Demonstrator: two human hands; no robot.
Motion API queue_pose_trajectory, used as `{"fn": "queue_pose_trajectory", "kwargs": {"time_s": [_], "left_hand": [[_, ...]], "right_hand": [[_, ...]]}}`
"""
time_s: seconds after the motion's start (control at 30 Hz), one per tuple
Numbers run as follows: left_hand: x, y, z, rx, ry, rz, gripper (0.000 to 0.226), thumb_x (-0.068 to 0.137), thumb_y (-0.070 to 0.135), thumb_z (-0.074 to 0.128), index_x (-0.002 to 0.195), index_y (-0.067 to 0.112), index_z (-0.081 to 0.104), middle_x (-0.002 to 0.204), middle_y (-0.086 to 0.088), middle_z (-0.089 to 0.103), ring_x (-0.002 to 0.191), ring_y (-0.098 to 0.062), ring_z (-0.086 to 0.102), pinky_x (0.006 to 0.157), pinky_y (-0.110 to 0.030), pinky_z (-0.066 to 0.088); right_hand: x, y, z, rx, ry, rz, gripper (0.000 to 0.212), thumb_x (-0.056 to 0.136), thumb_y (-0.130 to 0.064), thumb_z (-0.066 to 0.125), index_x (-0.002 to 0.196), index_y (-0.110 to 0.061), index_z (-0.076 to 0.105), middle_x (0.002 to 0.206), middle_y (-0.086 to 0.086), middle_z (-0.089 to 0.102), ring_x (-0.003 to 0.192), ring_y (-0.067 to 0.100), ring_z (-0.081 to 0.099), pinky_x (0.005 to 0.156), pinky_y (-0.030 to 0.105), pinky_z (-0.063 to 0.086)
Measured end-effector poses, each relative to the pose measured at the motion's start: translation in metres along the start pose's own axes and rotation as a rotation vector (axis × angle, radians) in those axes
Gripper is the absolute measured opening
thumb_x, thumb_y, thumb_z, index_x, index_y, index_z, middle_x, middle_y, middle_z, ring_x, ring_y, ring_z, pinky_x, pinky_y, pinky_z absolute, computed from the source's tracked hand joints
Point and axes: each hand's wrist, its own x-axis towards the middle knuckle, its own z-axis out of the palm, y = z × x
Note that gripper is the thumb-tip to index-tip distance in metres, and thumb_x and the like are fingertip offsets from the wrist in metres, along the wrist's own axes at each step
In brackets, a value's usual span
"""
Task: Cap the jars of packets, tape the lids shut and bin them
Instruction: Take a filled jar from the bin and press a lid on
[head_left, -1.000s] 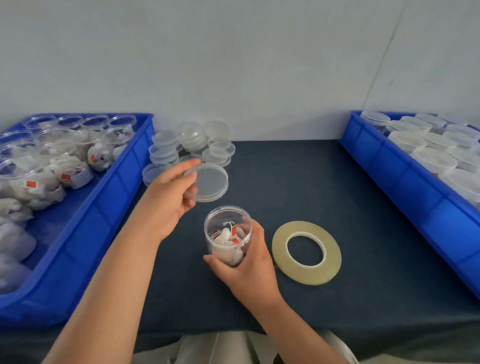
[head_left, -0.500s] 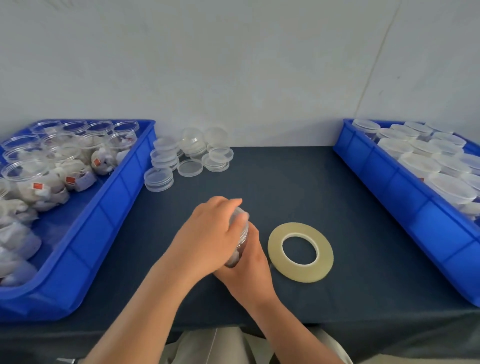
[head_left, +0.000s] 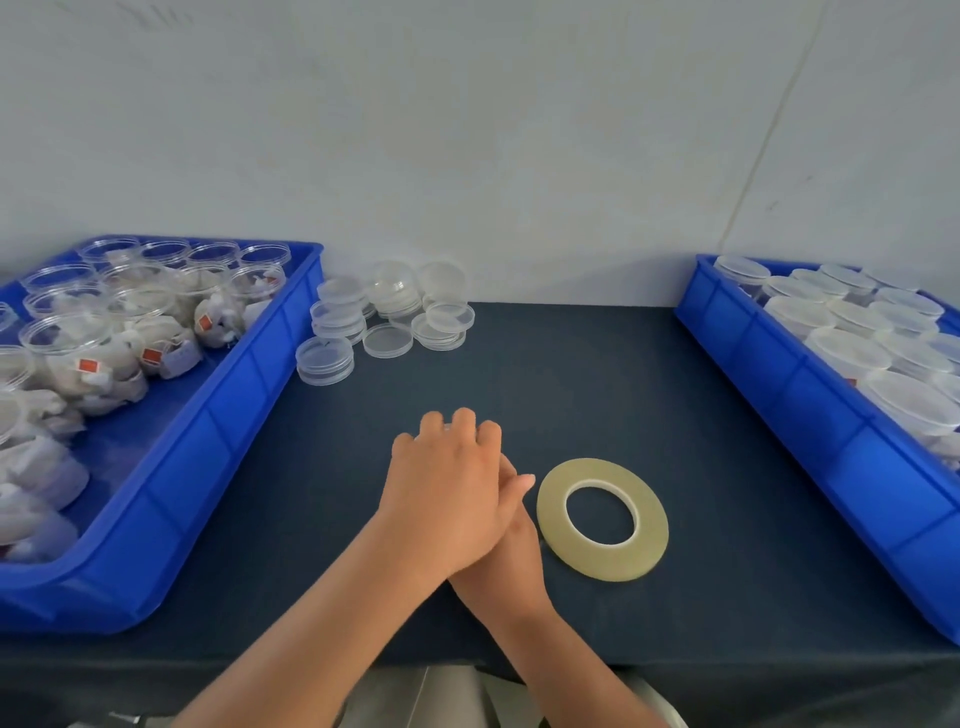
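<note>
Left hand (head_left: 447, 483) palm-down over jar (head_left: 445, 427), fingers curled over its far edge; jar almost fully hidden, only a sliver of clear plastic shows between the fingertips. Right hand (head_left: 511, 561) tucked under the left at the jar's near side, one fingertip poking out; its grip can't be told. Tape roll (head_left: 602, 519) flat on dark table (head_left: 571, 389), just right of the hands. Loose clear lids (head_left: 395, 312) stacked at the back. Left blue bin (head_left: 218, 431) holds open jars of packets (head_left: 67, 343); right blue bin (head_left: 779, 384) holds capped jars (head_left: 852, 353).
</note>
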Motion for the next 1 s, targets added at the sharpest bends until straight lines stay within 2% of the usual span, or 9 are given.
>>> {"fn": "queue_pose_trajectory", "kwargs": {"time_s": [0.1,0.3,0.37,0.43,0.5,0.6,0.7,0.8,1.0], "left_hand": [[-0.001,-0.018,0.002,-0.123,0.049,0.194,0.063,0.091,0.082,0.032,0.111,0.028,0.056,0.111,0.012,0.057,0.102,-0.016,0.055,0.078,-0.036,0.048],[0.001,-0.055,-0.011,-0.743,-0.049,0.422,0.014,0.091,0.050,0.078,0.089,0.037,0.081,0.114,0.031,0.073,0.127,0.007,0.057,0.106,-0.032,0.046],[0.003,-0.055,-0.018,-0.678,-0.101,0.368,0.019,0.094,0.048,0.077,0.112,0.042,0.079,0.138,0.032,0.061,0.142,0.010,0.041,0.120,-0.030,0.034],[-0.001,-0.055,-0.022,-0.536,-0.161,0.255,0.057,0.092,0.065,0.067,0.146,0.051,0.054,0.161,0.033,0.033,0.151,0.006,0.023,0.126,-0.029,0.026],[-0.011,-0.055,-0.024,-0.442,-0.207,0.118,0.076,0.095,0.069,0.056,0.161,0.046,0.029,0.168,0.026,0.016,0.156,-0.002,0.017,0.122,-0.030,0.027],[-0.023,-0.033,-0.017,-0.470,-0.198,0.022,0.060,0.102,0.049,0.045,0.160,0.037,0.033,0.166,0.016,0.027,0.153,-0.011,0.022,0.114,-0.032,0.033],[-0.024,-0.001,-0.011,-0.378,0.028,-0.063,0.036,0.097,0.064,0.045,0.117,0.037,0.058,0.126,0.019,0.055,0.121,-0.015,0.051,0.094,-0.037,0.046],[-0.018,0.001,-0.001,-0.353,0.226,-0.053,0.043,0.088,0.079,0.053,0.083,0.036,0.053,0.090,0.019,0.059,0.088,-0.010,0.057,0.072,-0.036,0.048],[-0.014,-0.021,0.011,-0.465,0.313,0.110,0.030,0.085,0.064,0.063,0.074,0.038,0.054,0.078,0.022,0.061,0.077,-0.005,0.055,0.060,-0.015,0.036]], "right_hand": [[-0.002,0.000,-0.001,0.073,0.008,0.023,0.050,0.080,-0.050,0.070,0.120,-0.035,0.043,0.106,-0.030,0.057,0.086,-0.001,0.065,0.066,0.018,0.051],[-0.001,0.003,-0.002,0.227,-0.075,-0.011,0.058,0.073,-0.044,0.082,0.125,-0.031,0.060,0.111,-0.014,0.068,0.102,0.010,0.070,0.078,0.042,0.061],[-0.001,0.001,-0.004,0.268,-0.068,-0.010,0.063,0.074,-0.041,0.085,0.129,-0.033,0.057,0.116,-0.014,0.068,0.107,0.011,0.070,0.081,0.040,0.061],[-0.003,0.000,-0.007,0.288,-0.061,0.018,0.068,0.072,-0.041,0.088,0.130,-0.041,0.051,0.120,-0.018,0.066,0.109,0.007,0.068,0.083,0.037,0.061],[-0.005,-0.001,-0.007,0.267,-0.058,0.009,0.071,0.072,-0.040,0.088,0.131,-0.044,0.050,0.123,-0.024,0.062,0.112,0.003,0.065,0.085,0.031,0.059],[-0.006,-0.003,-0.005,0.200,-0.057,-0.032,0.058,0.078,-0.046,0.078,0.129,-0.033,0.054,0.116,-0.021,0.061,0.105,0.004,0.064,0.082,0.026,0.055],[-0.004,-0.001,-0.006,0.084,-0.053,-0.048,0.040,0.089,-0.040,0.070,0.121,-0.031,0.048,0.104,-0.011,0.066,0.088,0.009,0.066,0.069,0.028,0.051],[-0.003,-0.002,-0.007,0.114,-0.080,0.015,0.044,0.086,-0.040,0.073,0.116,-0.041,0.040,0.090,-0.012,0.067,0.078,0.012,0.067,0.064,0.038,0.058],[-0.001,-0.003,-0.005,0.121,-0.057,-0.031,0.042,0.076,-0.058,0.063,0.104,-0.027,0.063,0.087,-0.017,0.064,0.078,0.003,0.063,0.064,0.023,0.048]]}}
